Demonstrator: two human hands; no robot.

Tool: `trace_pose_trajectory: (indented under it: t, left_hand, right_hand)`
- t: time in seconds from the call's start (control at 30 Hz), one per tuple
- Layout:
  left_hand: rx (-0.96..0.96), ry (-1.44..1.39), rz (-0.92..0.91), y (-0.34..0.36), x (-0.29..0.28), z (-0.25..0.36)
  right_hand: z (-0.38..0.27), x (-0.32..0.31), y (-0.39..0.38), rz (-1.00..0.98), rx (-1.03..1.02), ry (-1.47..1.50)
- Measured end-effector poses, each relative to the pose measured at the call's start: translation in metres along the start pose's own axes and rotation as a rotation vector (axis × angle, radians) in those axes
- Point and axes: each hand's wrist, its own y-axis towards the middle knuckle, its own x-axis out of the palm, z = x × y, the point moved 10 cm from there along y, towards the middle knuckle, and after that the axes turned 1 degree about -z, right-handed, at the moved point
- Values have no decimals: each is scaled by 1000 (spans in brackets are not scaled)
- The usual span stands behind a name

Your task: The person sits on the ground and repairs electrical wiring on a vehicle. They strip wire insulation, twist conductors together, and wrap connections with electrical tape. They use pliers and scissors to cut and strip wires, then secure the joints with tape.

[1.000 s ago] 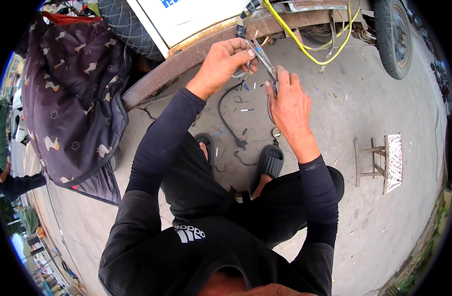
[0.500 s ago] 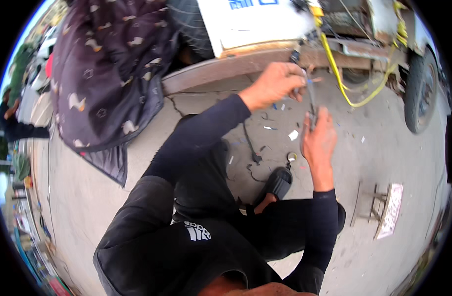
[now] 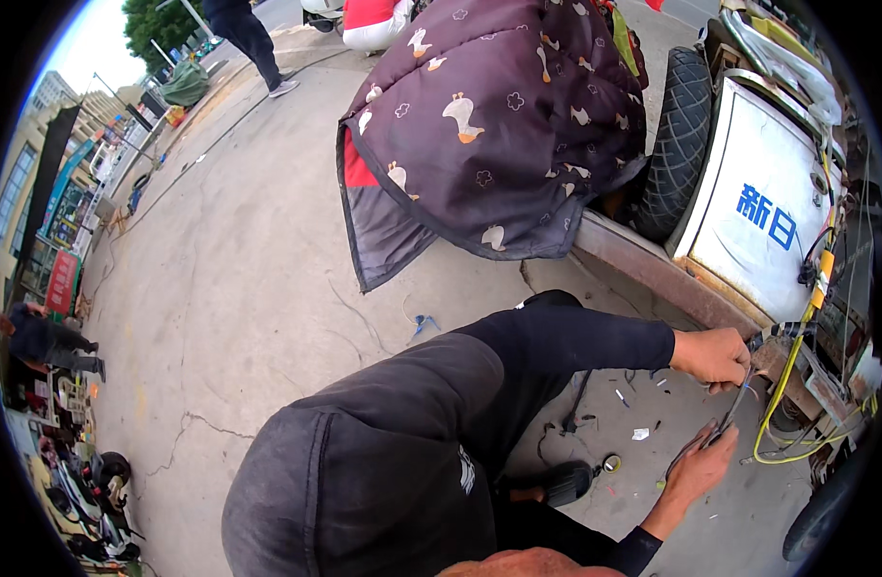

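My left hand (image 3: 712, 356) is closed, its fingers pinched on thin wires beside a black-wrapped cable (image 3: 783, 330) at the vehicle's frame. Below it, my right hand (image 3: 699, 468) is wrapped round a slim dark pliers-like tool (image 3: 718, 433). The tool's tip points up toward the left fingers; whether it touches the wires I cannot make out. A yellow cable (image 3: 770, 415) loops just right of both hands. The white metal body panel (image 3: 749, 216) with blue marks and the rusty frame rail (image 3: 672, 273) lie beyond my left hand.
A dark padded cover (image 3: 518, 125) with a duck pattern drapes beside a tyre (image 3: 679, 144). Wire scraps, a white scrap (image 3: 640, 434) and a tape roll (image 3: 611, 463) lie on the concrete near my sandal (image 3: 568, 483). Other people (image 3: 47, 337) and parked scooters (image 3: 100, 500) are at the left.
The view has swung left, so my hands and the vehicle appear farther right. Both hands keep their holds, the right still below the left.
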Motion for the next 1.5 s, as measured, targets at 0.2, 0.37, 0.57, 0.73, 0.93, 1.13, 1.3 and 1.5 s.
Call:
trace_pose_trajectory:
  t: [0.2, 0.37, 0.57, 0.73, 0.93, 1.13, 1.3, 1.5]
  left_hand:
    - [-95, 101, 92, 41, -30, -44]
    - [-103, -97, 2, 146, 9, -100]
    - [-129, -316, -104, 183, 53, -134]
    - [-83, -255, 28, 162, -13, -130]
    - [-62, -140, 34, 176, 1, -124]
    - [-75, -30, 4, 169, 19, -117]
    - [-110, 30, 43, 159, 2, -131]
    - [-144, 126, -29, 140, 14, -141]
  right_hand:
    - [36, 57, 44, -30, -61, 190]
    - [136, 90, 86, -19, 81, 404]
    - [205, 125, 61, -116, 527, 1034]
    - [356, 49, 55, 551, 794, 1406]
    - [232, 194, -57, -203, 1043, 1307]
    - [156, 375, -261, -732, 737, 328]
    - [139, 340, -168, -779, 551, 343]
    - [93, 84, 55, 273, -266, 7]
